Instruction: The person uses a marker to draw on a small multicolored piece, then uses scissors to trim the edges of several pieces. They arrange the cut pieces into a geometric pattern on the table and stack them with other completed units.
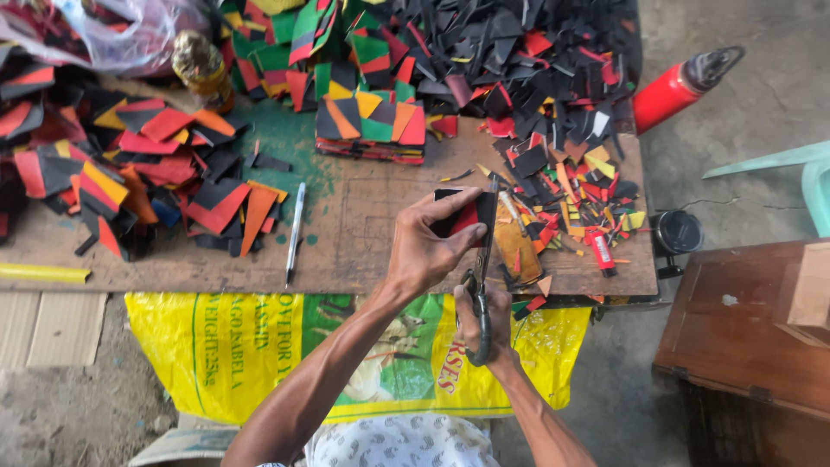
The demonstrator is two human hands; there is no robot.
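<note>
Left hand [428, 246] is pinching a small black-and-red piece [467, 212] just above the desk [363, 251] edge; right hand [480, 316] is closed through the scissors [478, 298] handles. Fingertips sit close to the blades, so a slip could nick them or botch the cut.
</note>
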